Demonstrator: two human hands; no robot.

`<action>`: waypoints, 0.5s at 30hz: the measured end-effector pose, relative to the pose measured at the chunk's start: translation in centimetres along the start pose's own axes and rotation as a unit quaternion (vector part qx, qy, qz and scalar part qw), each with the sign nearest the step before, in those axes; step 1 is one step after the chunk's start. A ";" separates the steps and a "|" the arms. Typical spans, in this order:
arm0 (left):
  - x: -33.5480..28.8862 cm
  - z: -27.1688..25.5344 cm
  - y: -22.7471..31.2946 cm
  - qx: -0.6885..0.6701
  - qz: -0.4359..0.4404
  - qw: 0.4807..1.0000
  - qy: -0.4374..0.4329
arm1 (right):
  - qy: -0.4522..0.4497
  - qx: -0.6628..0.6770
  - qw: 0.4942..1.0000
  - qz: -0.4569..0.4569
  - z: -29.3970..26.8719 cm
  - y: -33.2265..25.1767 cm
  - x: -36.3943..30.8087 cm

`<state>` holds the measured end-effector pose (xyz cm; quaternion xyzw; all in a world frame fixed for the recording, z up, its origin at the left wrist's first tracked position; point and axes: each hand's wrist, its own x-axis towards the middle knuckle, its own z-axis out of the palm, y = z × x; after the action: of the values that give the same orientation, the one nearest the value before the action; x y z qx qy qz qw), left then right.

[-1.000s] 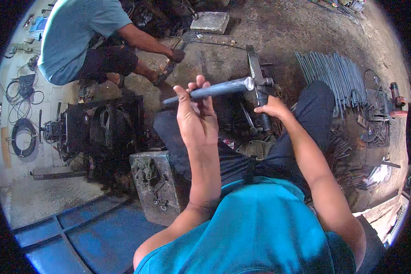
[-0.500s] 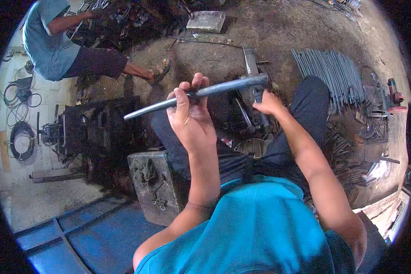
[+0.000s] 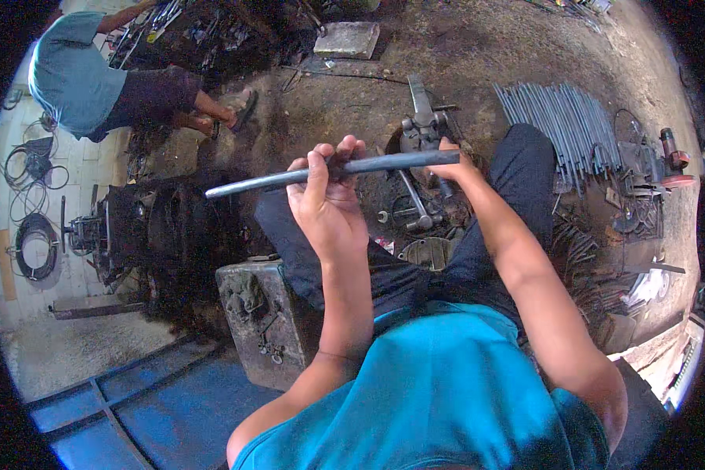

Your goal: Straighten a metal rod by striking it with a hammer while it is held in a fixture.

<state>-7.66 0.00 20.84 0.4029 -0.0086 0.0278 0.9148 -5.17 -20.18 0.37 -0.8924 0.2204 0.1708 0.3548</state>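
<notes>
Across the middle of the head view, raised before the wearer's body and above the knees (image 3: pixel 529 157), lies a metal rod (image 3: pixel 399 161), nearly level, its narrower, brighter end to the left and its thicker, blunt end to the right; it looks like solid steel, so it should be stiff, rather heavy for its thickness and in no danger of breaking; the smooth round surface would likely roll or slide under a loose pinch, and the best hold is probably near the middle, perhaps a little toward the thicker end, where the weight should balance.

The left hand (image 3: pixel 330 207) has it close to that place; its thumb (image 3: pixel 316 174) presses on the near side and the fingertips (image 3: pixel 348 144) rise on the far side, clamping the rod between them, while the palm faces up and inward; the left forearm (image 3: pixel 345 301) stands almost upright below it, elbow bent and out to the side.

The right hand (image 3: pixel 464 166) sits behind the rod's blunt end, seemingly closed round a dark-handled tool (image 3: pixel 446 188), part of whose grip shows below; whether rod and knuckles touch I cannot tell; the right forearm (image 3: pixel 513 258) slants up and inward from a wide elbow.
</notes>
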 end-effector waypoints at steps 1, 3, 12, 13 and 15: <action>-0.2 0.4 -0.2 -0.003 -0.010 1.000 -0.004 | 0.006 0.002 1.000 0.007 0.1 1.1 0.5; -0.5 0.5 -0.1 0.001 -0.012 1.000 -0.005 | 0.050 0.021 0.998 0.018 0.9 1.9 2.2; -0.4 -0.1 0.6 0.019 0.009 0.999 0.027 | 0.067 0.068 0.995 -0.001 0.7 2.0 1.5; -0.4 -0.1 0.7 0.013 0.011 1.000 0.025 | 0.060 0.046 0.997 0.001 -0.1 1.5 1.1; -0.4 -0.1 0.8 0.012 0.016 1.000 0.020 | 0.077 0.054 0.995 -0.013 -1.3 1.5 0.7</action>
<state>-8.08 0.60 21.38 0.4131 0.0034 0.0509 0.9092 -5.17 -22.29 0.10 -0.8851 0.2447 0.0846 0.3867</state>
